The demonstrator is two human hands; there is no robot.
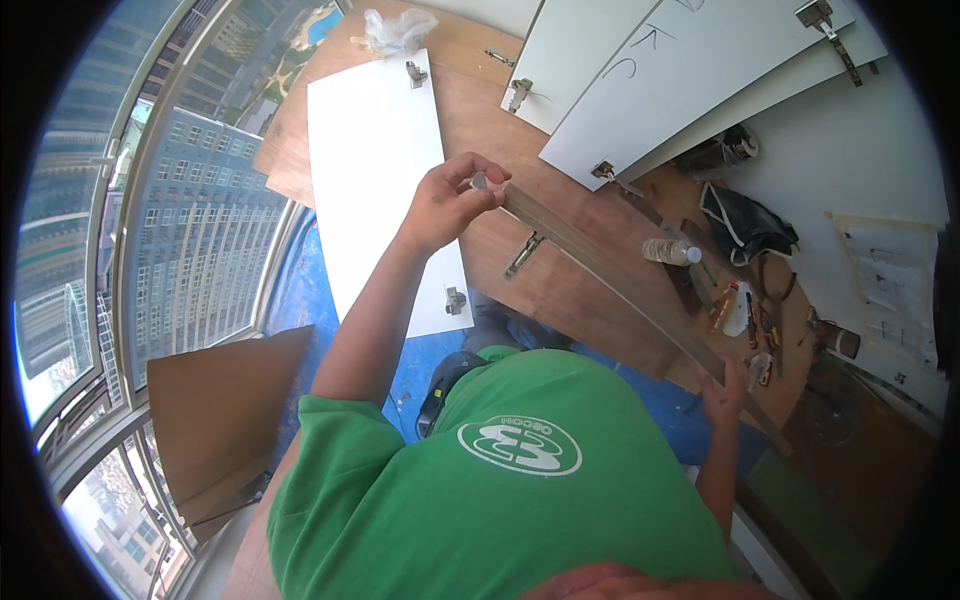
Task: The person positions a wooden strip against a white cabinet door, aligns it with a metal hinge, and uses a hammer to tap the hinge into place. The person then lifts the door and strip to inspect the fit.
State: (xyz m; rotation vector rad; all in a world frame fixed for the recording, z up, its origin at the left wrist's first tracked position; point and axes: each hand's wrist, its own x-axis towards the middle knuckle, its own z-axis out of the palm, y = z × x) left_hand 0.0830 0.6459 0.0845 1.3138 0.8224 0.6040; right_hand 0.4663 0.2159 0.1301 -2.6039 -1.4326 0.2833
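A long board (pixel 620 285), seen along its narrow grey-brown edge, slants from the middle of the view down to the lower right. At its upper end my left hand (pixel 452 205) is closed, thumb and fingers pinched together. A small pale piece (pixel 480 181) shows at those fingers; I cannot make out its kind. My right hand (pixel 727 388) grips the board farther down, its fingers partly hidden. A metal hinge (pixel 523 255) sits close beside the board; whether it is fixed to it I cannot tell. The board's broad faces are mostly hidden.
On the wooden worktop (pixel 475 110) lies a white door panel (pixel 375 190) with hinges. More white panels (pixel 690 75) overlap at the upper right. A bottle (pixel 670 252), a black bag (pixel 748 225) and hand tools (pixel 768 330) lie right. Windows and cardboard (pixel 225 410) are left.
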